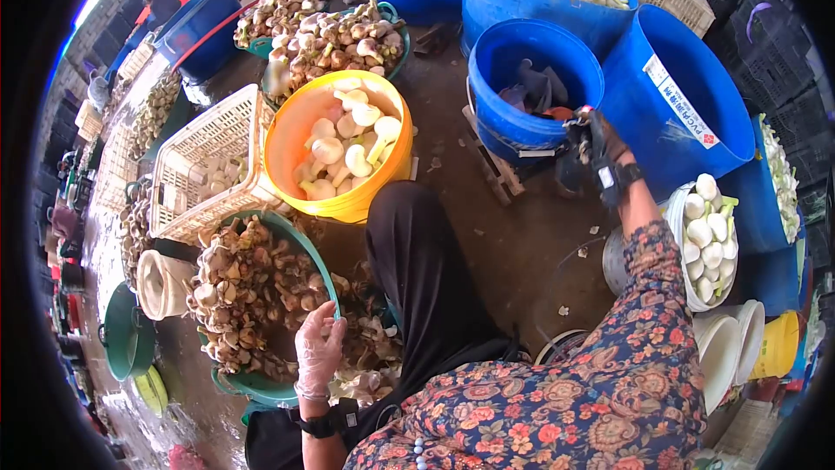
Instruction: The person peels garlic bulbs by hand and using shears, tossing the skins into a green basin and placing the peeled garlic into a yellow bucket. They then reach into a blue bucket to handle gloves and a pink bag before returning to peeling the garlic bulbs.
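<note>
My left hand, in a clear plastic glove, has its fingers closed on the near right rim of a green basin. Unpeeled garlic bulbs with brown, dirty skins are heaped in that basin. My right hand wears a dark glove and is beside the near right rim of a blue bucket. Its fingers look closed around something dark that I cannot make out. Inside the bucket lies crumpled grey cloth. A yellow bucket of peeled white garlic stands ahead of my knee.
A cream plastic crate stands left of the yellow bucket. Farther off are basins of unpeeled garlic. Large blue tubs line the right side, near a white bucket of peeled garlic. A wooden stand supports the blue bucket.
</note>
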A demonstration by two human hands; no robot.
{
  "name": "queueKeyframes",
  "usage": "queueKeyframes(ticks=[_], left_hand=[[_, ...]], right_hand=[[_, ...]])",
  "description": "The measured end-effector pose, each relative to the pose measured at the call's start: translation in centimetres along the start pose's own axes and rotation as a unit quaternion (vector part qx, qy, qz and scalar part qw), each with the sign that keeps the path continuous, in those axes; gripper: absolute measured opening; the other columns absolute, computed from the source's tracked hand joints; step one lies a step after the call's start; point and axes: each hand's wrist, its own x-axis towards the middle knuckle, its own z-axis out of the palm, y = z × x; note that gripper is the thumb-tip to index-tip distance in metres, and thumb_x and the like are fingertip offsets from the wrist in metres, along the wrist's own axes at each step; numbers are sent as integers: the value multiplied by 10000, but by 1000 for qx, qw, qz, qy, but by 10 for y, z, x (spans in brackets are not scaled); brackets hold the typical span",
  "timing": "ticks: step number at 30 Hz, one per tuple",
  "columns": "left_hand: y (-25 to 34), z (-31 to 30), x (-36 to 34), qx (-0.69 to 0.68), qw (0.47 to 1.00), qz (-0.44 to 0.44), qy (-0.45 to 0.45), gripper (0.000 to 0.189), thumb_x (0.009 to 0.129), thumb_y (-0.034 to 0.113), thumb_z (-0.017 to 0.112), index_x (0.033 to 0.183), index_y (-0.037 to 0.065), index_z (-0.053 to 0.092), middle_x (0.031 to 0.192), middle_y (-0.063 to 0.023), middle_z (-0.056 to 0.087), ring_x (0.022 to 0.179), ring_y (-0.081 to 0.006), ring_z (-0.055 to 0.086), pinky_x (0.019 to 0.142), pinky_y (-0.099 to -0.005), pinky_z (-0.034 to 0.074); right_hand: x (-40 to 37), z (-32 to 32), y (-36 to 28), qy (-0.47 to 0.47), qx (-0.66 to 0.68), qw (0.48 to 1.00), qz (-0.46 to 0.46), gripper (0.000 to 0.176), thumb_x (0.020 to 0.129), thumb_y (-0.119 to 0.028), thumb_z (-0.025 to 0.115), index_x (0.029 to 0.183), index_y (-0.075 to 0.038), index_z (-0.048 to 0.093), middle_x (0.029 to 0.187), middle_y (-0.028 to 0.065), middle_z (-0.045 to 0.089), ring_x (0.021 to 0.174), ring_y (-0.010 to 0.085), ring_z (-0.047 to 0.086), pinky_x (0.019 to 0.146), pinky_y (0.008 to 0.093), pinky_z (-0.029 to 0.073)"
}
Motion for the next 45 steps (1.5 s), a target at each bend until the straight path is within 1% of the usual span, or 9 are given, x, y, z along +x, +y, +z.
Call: queueKeyframes(ticks=[10,20,23,28,32,33,37,42,45], left_hand=[[-8,11,21,-74,996,-9,-38,316,823,29,628,1136,29,587,961,-71,640,806,-117,589,747,-250,485],[16,-5,34,-162,987,-15,-1,340,844,10,600,1181,32,558,949,-45,625,757,-82,560,697,-219,475],[8,-10,35,-141,989,7,43,358,848,17,600,1202,33,543,988,-48,613,779,-85,558,703,-221,477],[2,-43,32,-182,977,8,111,365,887,72,587,1242,26,515,1026,-35,610,780,-68,553,705,-200,449],[4,-78,14,-217,955,16,203,368,909,197,583,1225,16,527,1032,-47,615,791,-81,589,683,-190,446],[8,-86,6,-237,946,8,223,371,908,214,585,1217,14,534,1019,-46,619,790,-79,589,684,-192,447],[16,-111,-29,-312,907,-3,284,396,937,294,530,1196,-5,545,1011,-62,633,822,-94,598,720,-224,460],[6,-125,-79,-356,857,-1,373,355,957,276,496,1174,-1,547,1004,-44,635,890,-92,587,813,-220,457],[-10,-127,-107,-245,831,-44,497,313,919,229,574,1142,9,568,969,-21,614,861,-82,570,761,-220,457]], right_hand=[[-80,47,56,117,-22,963,-242,178,841,-288,596,805,-115,574,622,-13,533,490,109,498,438,273,399],[-145,12,59,-43,163,985,39,301,907,-354,507,1003,-76,570,773,100,656,599,149,620,538,252,487],[-180,2,55,-55,-207,968,-129,440,977,-351,336,1213,-20,507,1095,141,568,943,214,566,860,327,437],[-239,37,-21,-48,-376,863,-333,364,947,-316,430,1161,-45,544,941,41,541,715,94,524,631,244,433],[-254,53,-58,-104,-332,901,-257,242,898,-101,477,1121,-50,556,1068,106,509,883,185,558,727,291,462],[-252,56,-68,-110,-472,767,-420,223,870,-67,501,1082,-58,572,1076,133,515,929,221,560,765,324,467],[-246,97,-81,-191,-482,735,-437,213,896,-117,506,1086,-52,577,1133,150,528,948,237,565,819,361,460],[-241,210,-37,-402,-159,893,-125,217,886,-158,575,1037,-5,606,926,61,604,837,111,541,728,268,444],[-209,266,36,-461,-299,832,-77,258,852,-228,608,944,12,632,733,30,603,710,84,525,632,262,433]])
